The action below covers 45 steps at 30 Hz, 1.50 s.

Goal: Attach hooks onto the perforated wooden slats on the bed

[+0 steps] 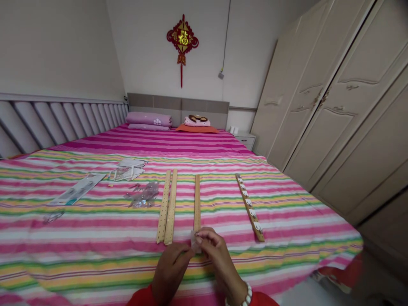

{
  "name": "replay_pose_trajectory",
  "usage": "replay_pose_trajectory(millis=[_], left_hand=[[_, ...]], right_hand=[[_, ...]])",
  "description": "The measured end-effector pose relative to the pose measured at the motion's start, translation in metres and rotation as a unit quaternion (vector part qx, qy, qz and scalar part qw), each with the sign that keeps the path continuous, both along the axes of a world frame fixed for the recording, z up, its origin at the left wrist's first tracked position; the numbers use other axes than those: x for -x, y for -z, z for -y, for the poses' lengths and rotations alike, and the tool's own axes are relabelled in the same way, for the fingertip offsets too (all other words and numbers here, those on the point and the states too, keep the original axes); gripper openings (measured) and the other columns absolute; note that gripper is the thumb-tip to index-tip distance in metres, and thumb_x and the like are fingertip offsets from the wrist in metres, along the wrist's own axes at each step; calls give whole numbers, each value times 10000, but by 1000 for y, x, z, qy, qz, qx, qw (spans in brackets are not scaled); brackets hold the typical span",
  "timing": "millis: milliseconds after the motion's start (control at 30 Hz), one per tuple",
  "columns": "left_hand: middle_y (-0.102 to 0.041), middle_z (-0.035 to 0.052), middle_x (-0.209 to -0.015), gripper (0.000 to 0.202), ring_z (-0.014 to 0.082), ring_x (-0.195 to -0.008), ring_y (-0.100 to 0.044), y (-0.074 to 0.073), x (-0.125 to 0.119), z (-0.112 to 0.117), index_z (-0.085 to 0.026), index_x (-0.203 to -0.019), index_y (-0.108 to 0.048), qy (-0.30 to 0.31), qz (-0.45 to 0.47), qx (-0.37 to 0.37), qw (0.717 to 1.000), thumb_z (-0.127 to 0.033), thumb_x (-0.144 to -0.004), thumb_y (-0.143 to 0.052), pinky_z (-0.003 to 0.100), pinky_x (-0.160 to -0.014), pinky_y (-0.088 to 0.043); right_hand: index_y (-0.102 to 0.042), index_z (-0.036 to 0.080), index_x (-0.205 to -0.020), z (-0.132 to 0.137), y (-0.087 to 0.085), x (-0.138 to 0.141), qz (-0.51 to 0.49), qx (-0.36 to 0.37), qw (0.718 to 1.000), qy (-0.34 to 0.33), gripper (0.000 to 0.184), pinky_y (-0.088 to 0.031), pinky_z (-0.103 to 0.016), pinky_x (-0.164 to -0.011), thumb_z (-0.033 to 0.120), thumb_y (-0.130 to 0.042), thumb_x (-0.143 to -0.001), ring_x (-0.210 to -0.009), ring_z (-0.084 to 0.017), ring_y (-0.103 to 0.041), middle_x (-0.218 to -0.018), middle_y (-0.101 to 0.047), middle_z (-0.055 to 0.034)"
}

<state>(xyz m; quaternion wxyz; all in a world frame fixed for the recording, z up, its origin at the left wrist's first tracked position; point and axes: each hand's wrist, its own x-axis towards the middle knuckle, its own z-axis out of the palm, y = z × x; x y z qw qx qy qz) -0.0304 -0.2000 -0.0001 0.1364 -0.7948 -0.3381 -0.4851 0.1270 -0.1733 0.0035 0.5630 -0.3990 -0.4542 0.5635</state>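
My left hand (170,267) and my right hand (216,255) meet low in the middle of the view, over the near edge of the striped bedspread (287,204). Both pinch a small clear piece (194,240) between their fingertips, just at the near end of a single wooden strip (197,202). Two more perforated wooden strips (168,206) lie side by side to the left. To the right lies a darker strip with several white clips (249,207) fixed along it.
Clear plastic bags (143,196), an open packet (129,170) and a long printed card (78,190) lie on the bed's left half. Pillows (149,120) sit at the headboard. A wardrobe (334,106) lines the right wall, and a padded rail (57,123) runs along the left.
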Motion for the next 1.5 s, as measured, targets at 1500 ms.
replay_pose_trajectory(millis=[1500], left_hand=[[-574, -10, -587, 354, 161, -587, -559, 33, -24, -32, -186, -688, -573, -11, 348, 502, 792, -526, -765, -515, 281, -594, -432]], right_hand=[[-683, 135, -637, -24, 44, 2, -87, 126, 985, 84, 164, -337, -210, -427, 243, -758, -538, -401, -79, -445, -437, -562, 34]])
